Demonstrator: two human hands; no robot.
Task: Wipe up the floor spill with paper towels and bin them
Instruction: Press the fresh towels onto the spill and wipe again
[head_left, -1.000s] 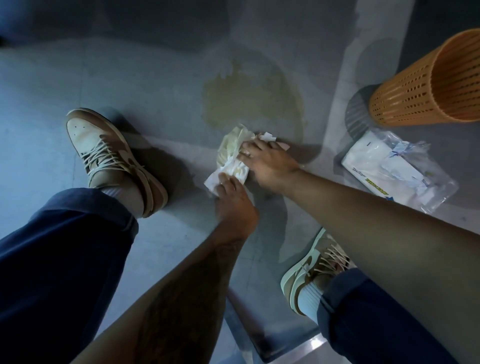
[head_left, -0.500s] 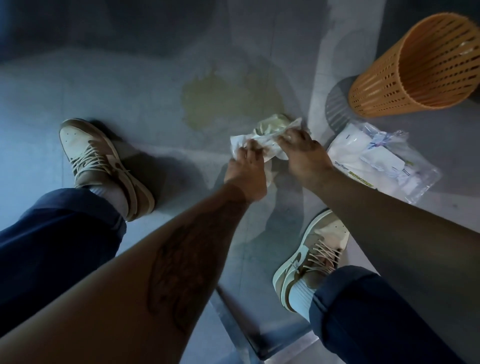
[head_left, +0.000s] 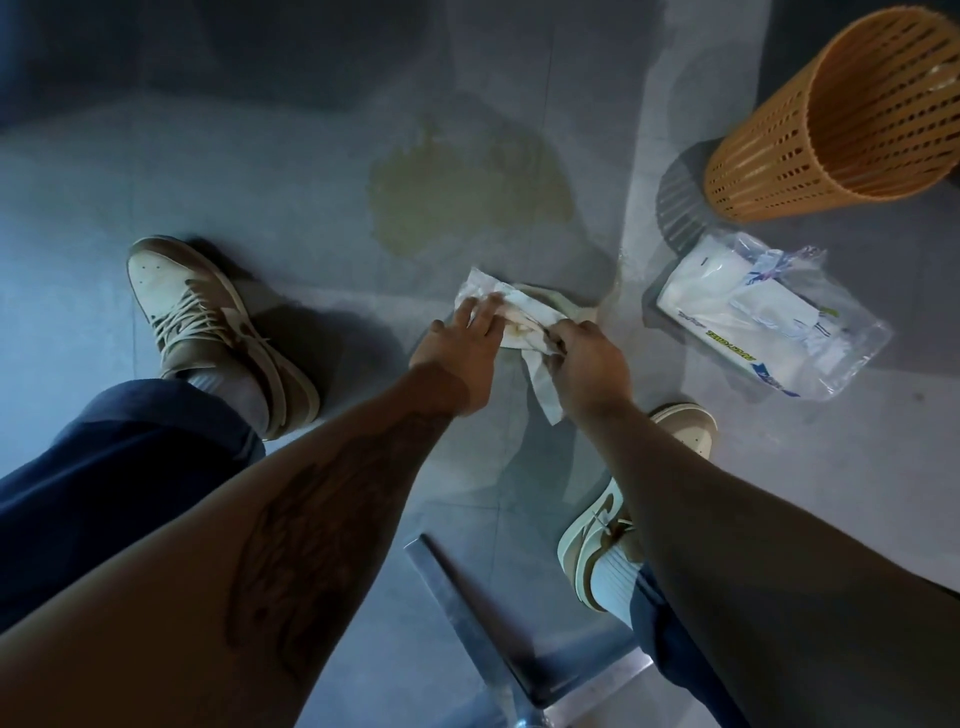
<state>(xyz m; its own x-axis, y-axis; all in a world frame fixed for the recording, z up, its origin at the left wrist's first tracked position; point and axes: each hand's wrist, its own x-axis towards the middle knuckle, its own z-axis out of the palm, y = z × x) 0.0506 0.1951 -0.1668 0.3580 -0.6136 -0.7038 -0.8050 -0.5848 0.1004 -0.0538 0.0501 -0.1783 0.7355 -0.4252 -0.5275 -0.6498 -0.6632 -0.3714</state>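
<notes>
Towels (head_left: 525, 307) | left hand (head_left: 457, 358) fingers flat on top | right hand (head_left: 589, 364) fingers curled, gripping, tips hidden | bin (head_left: 769, 171) cropped

Left hand (head_left: 457, 356) rests on a stained paper towel (head_left: 524, 312); right hand (head_left: 589, 361) pinches it beside the spill (head_left: 467, 192).

bin (head_left: 810, 156): orange, slotted | spill (head_left: 467, 192): yellowish | shoes (head_left: 208, 317): tan

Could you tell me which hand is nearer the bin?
Right. The right hand, pinching the paper towel, sits on the side toward the bin; the left hand lies farther away.
</notes>
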